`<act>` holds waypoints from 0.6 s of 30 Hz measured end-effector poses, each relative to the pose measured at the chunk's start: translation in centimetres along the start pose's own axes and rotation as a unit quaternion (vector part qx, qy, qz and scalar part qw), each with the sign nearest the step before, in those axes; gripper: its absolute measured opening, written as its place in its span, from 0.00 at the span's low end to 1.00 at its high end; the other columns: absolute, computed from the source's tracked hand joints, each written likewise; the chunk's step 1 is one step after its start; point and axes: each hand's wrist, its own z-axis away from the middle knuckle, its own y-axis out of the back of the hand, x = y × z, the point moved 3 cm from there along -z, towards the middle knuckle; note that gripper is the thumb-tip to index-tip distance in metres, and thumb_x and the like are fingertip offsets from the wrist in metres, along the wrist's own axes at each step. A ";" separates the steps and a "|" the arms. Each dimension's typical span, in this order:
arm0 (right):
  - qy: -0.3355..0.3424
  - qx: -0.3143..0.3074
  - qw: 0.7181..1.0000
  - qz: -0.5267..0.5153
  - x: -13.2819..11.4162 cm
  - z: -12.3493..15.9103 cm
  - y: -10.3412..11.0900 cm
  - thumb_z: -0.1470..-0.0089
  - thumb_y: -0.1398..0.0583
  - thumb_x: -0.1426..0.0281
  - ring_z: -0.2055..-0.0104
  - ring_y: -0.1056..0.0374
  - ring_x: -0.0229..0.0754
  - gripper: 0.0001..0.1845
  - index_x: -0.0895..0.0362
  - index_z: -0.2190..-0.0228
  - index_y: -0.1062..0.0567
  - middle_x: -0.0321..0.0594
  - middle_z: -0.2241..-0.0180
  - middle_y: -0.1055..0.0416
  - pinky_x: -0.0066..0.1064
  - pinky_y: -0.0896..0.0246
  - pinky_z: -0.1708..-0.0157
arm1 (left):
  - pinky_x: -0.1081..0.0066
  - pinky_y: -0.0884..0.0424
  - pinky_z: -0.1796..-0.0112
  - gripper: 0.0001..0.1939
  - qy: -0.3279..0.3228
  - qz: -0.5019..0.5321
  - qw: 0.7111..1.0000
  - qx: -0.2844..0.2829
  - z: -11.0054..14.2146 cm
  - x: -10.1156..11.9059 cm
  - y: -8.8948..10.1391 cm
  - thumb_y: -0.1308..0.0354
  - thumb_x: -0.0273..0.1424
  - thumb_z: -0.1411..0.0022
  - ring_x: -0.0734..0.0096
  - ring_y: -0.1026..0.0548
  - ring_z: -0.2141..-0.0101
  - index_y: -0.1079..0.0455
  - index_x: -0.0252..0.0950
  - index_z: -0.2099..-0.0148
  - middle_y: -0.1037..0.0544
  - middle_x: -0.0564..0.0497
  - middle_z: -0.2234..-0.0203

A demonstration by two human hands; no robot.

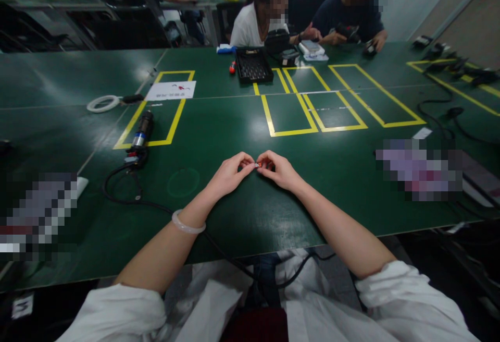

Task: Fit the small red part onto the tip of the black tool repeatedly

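My left hand and my right hand meet fingertip to fingertip over the green table. Between them is a small part, orange-red and silvery, pinched from both sides. It is too small to name, and the fingers cover most of it. Both hands are closed on it, close to the tabletop. A pale bracelet circles my left wrist.
A cylindrical black-and-silver tool with a cable lies left, near a paper sheet and a white coil. Ahead are yellow tape outlines, a black tray and a small red object. Two people sit opposite.
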 end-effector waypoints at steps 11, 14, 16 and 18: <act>-0.048 -0.001 0.999 -0.008 0.5 -0.1 0.1 0.46 0.38 0.69 0.71 0.37 0.36 0.09 0.56 0.62 0.28 0.33 0.72 0.31 0.29 0.42 0.69 | 0.44 0.49 0.43 0.32 0.255 -0.382 0.834 0.307 3.8 -8.5 14.7 0.45 0.41 0.36 0.39 0.42 0.40 0.42 0.26 0.37 0.40 0.30 0.39; -0.050 -0.004 0.999 -0.010 0.5 -0.1 0.1 0.46 0.38 0.69 0.71 0.36 0.36 0.08 0.56 0.62 0.28 0.34 0.72 0.31 0.29 0.42 0.69 | 0.39 0.46 0.47 0.41 0.387 -0.358 0.803 0.278 6.0 -11.0 17.3 0.44 0.49 0.39 0.34 0.41 0.42 0.46 0.22 0.35 0.41 0.26 0.39; -0.050 -0.005 0.999 -0.012 0.5 -0.1 0.1 0.46 0.38 0.69 0.71 0.37 0.36 0.09 0.57 0.62 0.28 0.34 0.72 0.31 0.28 0.42 0.69 | 0.42 0.40 0.50 0.41 0.435 -0.342 0.799 0.237 6.7 -12.0 18.1 0.44 0.50 0.40 0.35 0.38 0.44 0.46 0.24 0.36 0.39 0.27 0.41; -0.050 -0.006 0.999 -0.015 0.5 -0.1 0.1 0.46 0.38 0.69 0.71 0.37 0.36 0.09 0.57 0.62 0.28 0.34 0.72 0.32 0.28 0.42 0.69 | 0.45 0.37 0.54 0.38 0.448 -0.336 0.798 0.225 7.0 -12.3 18.6 0.42 0.47 0.40 0.36 0.35 0.46 0.44 0.26 0.37 0.37 0.29 0.43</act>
